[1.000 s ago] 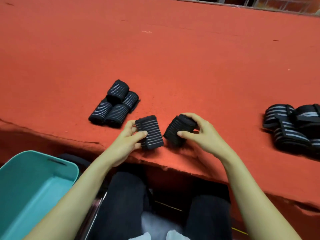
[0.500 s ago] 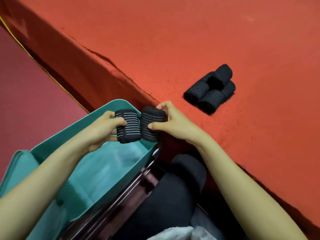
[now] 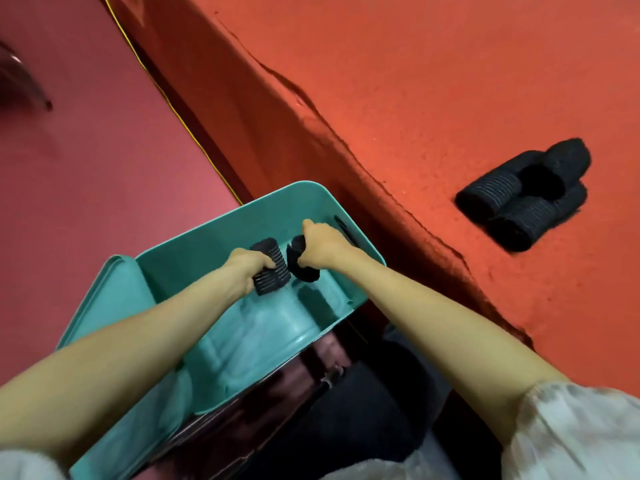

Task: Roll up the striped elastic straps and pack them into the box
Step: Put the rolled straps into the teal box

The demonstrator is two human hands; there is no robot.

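A teal plastic box (image 3: 221, 220) stands beside the red table, below its edge. Inside the box my left hand (image 3: 246, 268) grips a rolled black strap with thin white stripes (image 3: 273, 271). Right beside it my right hand (image 3: 323, 244) grips a second rolled strap (image 3: 300, 268), dark and partly hidden under the fingers. Both rolls are low within the box's walls, close together. Whether they touch the box floor I cannot tell. On the table at the right lies a pile of several rolled straps (image 3: 526, 199).
The red felt table (image 3: 433, 81) fills the upper right, its front edge running diagonally just past the box. A teal lid (image 3: 114, 289) leans against the box's left side. A dark red floor with a yellow line (image 3: 173, 105) lies left. My dark trousers are below.
Both hands carried their rolled straps from the table's front edge leftward over the box rim and down into the box. The view swung left and down with them.
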